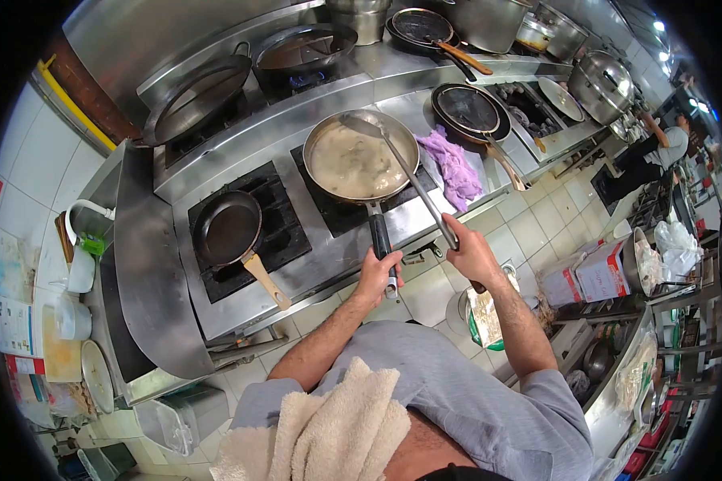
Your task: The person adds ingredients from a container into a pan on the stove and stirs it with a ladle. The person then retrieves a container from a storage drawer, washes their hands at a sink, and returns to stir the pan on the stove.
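Observation:
My left hand [377,274] is wrapped round the black handle of a frying pan [318,186] on the front right burner. Creamy, pale sauce with darker bits [357,164] fills the pan. In my right hand [475,258] is the long metal handle of a ladle [413,178]; its bowl rests in the sauce near the pan's far rim. A smaller dark frying pan [227,227] with a pale wooden handle sits on the left burner. A crumpled purple cloth [455,170] lies just right of the sauce pan.
Two large woks [200,100] stand on the back burners, a blue flame under the right one. More pans [467,111] and a big lidded pot [602,84] occupy the right side. Another person [658,148] stands far right. A bin [483,317] is below my right arm.

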